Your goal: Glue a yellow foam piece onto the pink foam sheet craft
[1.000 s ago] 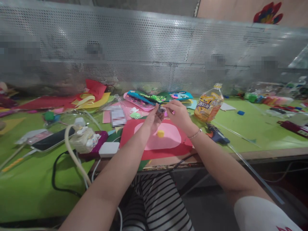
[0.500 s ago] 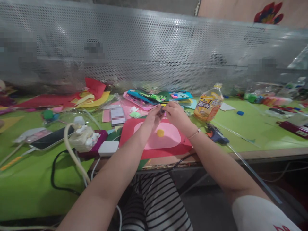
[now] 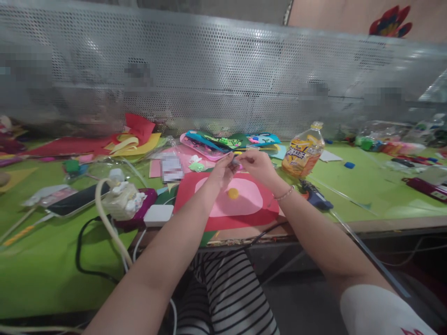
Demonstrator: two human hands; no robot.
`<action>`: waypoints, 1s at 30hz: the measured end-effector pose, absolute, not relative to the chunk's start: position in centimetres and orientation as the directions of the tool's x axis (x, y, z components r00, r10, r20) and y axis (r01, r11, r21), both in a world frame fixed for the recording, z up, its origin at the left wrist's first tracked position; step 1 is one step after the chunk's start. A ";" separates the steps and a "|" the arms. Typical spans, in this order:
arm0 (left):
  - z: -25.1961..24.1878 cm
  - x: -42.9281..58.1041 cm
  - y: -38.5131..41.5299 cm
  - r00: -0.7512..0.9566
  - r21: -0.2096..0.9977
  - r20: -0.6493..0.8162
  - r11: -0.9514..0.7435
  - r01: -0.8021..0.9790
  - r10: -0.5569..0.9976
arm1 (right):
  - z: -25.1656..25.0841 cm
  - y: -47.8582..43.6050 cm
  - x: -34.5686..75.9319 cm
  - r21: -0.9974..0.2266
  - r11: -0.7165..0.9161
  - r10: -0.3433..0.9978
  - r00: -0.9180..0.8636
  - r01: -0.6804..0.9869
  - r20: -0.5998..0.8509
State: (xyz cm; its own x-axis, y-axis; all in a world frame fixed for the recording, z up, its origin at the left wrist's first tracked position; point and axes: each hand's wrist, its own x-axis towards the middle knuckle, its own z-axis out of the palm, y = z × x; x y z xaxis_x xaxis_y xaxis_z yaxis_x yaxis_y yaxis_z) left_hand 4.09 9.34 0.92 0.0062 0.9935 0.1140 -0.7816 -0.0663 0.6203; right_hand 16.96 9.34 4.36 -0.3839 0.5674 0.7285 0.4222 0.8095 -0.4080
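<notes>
My left hand [image 3: 222, 174] and my right hand [image 3: 261, 168] meet above the far edge of a red paper sheet [image 3: 226, 224]. Between the left fingertips is a small grey piece [image 3: 236, 164], too small and blurred to name. The right fingers are pinched together right beside it; whether they hold part of it is hidden. On the red sheet lies a rounded pink paper shape [image 3: 246, 200] with a yellow round piece [image 3: 233, 193] at its middle. Just beyond my hands, decorated felt-like pieces [image 3: 223, 141] in blue and green lie on a pink tray [image 3: 200, 151].
A clear bottle with an orange label [image 3: 303, 152] and a glue gun [image 3: 317, 199] stand to the right. Leftward are a white adapter [image 3: 158, 215], a power strip [image 3: 124, 204] with cables, and a phone [image 3: 77, 200]. A perforated metal screen [image 3: 209, 70] runs along the back.
The right hand has drawn slightly right, opening a small gap from the left fingers, so the grey piece shows more. The left hand stays nearly in place.
</notes>
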 end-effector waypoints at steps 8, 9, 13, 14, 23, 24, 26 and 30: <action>1.6 4.0 8.9 0.028 0.619 0.046 -0.006 -0.786 0.999 | 4.9 8.6 17.1 -0.237 0.846 0.417 -0.315 0.478 0.852; 1.7 4.0 8.9 0.023 0.618 0.046 -0.010 -0.786 0.999 | 4.8 8.6 17.1 -0.228 0.847 0.411 -0.319 0.480 0.854; 1.4 4.0 9.2 0.030 0.632 0.084 -0.030 -0.774 0.996 | 4.5 9.0 17.1 -0.175 0.864 0.395 -0.421 0.472 0.816; 1.3 4.0 9.3 0.030 0.641 0.094 -0.038 -0.767 0.995 | 4.3 9.2 17.1 -0.161 0.870 0.390 -0.452 0.466 0.802; 1.0 3.6 9.6 0.068 0.666 0.147 -0.048 -0.745 0.987 | 4.5 9.2 17.2 -0.153 0.860 0.371 -0.392 0.486 0.842; 1.0 3.5 9.6 0.059 0.666 0.145 -0.054 -0.744 0.988 | 4.6 9.1 17.2 -0.154 0.859 0.368 -0.378 0.489 0.850; 1.0 3.4 9.6 0.041 0.663 0.155 -0.073 -0.745 0.987 | 4.6 9.1 17.3 -0.153 0.852 0.366 -0.361 0.500 0.857; 0.5 3.4 10.0 0.047 0.664 0.221 -0.116 -0.739 0.974 | 4.2 9.5 17.2 -0.111 0.850 0.376 -0.445 0.515 0.813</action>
